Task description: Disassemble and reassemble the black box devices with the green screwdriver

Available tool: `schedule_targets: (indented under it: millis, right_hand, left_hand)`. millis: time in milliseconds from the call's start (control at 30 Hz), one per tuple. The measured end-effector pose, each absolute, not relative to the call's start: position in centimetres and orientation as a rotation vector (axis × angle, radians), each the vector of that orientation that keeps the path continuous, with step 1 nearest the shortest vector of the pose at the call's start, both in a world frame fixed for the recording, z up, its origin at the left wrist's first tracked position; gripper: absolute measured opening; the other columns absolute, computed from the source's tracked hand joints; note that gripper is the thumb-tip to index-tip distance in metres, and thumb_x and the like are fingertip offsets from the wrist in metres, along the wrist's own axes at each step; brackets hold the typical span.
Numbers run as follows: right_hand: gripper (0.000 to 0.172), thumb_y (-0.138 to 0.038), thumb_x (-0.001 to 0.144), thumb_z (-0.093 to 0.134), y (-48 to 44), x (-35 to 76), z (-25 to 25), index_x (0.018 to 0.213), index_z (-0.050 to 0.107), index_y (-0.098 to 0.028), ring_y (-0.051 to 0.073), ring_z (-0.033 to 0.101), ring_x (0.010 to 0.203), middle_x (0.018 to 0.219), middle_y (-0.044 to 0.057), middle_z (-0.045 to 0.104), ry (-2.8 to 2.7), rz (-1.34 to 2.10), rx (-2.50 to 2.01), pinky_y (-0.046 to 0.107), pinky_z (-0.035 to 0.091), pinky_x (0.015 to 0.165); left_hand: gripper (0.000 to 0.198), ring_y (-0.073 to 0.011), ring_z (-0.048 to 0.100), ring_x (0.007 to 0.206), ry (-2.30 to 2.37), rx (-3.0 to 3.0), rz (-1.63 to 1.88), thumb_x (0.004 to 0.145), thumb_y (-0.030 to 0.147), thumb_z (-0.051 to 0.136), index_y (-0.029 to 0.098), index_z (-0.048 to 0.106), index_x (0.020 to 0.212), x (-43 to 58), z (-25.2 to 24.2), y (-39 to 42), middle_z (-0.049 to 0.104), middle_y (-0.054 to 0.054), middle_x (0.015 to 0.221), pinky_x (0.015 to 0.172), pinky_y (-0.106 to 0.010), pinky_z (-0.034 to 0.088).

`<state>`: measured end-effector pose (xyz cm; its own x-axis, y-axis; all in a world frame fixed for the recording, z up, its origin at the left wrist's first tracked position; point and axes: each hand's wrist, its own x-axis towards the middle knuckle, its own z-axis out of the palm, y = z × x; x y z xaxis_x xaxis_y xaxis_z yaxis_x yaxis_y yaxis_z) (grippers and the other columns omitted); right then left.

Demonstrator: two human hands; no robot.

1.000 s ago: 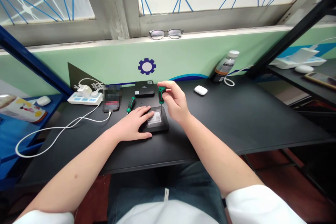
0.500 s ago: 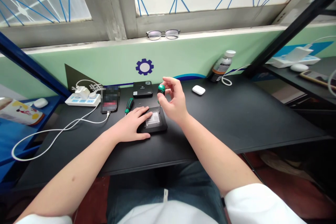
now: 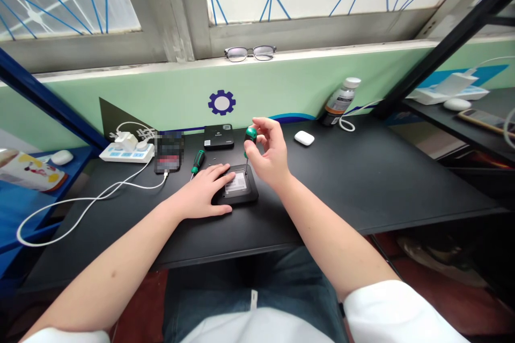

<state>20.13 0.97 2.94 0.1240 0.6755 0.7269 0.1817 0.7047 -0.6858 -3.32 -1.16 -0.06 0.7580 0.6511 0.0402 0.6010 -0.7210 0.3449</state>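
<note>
A black square drive enclosure point(image 3: 250, 193) with a white label on its upper face lies flat on the desk. My left hand point(image 3: 205, 190) rests on its left side, fingers spread. With my right hand point(image 3: 270, 155) I grip a green-and-black screwdriver point(image 3: 250, 142) by its handle, nearly upright. Its thin shaft reaches down to the enclosure's far right corner; the tip is too small to make out. Beyond my left hand lies a second green-and-black screwdriver point(image 3: 198, 161), its shaft partly covered. Several tiny screws point(image 3: 212, 161) lie near it.
Behind are a black box point(image 3: 219, 137), a charging phone point(image 3: 168, 153) and a white power strip point(image 3: 126, 151) with a looping cable point(image 3: 76, 225). To the right sit a white earbud case point(image 3: 304, 138) and a bottle point(image 3: 341, 102). Glasses point(image 3: 250, 53) rest on the sill.
My right hand and the screwdriver have shifted slightly to the right, and the handle leans a little differently. The enclosure and my left hand have slid very slightly right.
</note>
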Motion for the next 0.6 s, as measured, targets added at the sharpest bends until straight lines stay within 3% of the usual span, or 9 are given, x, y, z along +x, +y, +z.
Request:
schedule_targets:
  millis: [300,600]
  right_hand:
    - [0.028,-0.018,0.091,0.06,0.75,20.27,3.14,0.117,0.061,-0.028,0.02,0.063,0.092,0.11,0.006,0.063,-1.504,0.323,-0.756,0.036,0.058,0.072]
    - [0.03,-0.015,0.089,0.062,0.63,20.24,3.38,0.116,0.063,-0.027,0.021,0.063,0.092,0.108,0.007,0.065,-1.556,0.295,-0.721,0.037,0.056,0.072]
  left_hand:
    - [0.088,-0.0435,0.032,0.163,0.979,2.633,0.215,0.091,0.055,0.08,0.026,0.045,0.166,-3.34,0.11,-1.16,0.033,-0.017,0.177,0.131,-0.065,0.032]
    - [0.086,-0.0437,0.033,0.162,0.964,2.624,0.255,0.091,0.055,0.08,0.028,0.046,0.166,-3.4,-0.13,-1.18,0.034,-0.016,0.177,0.13,-0.066,0.033]
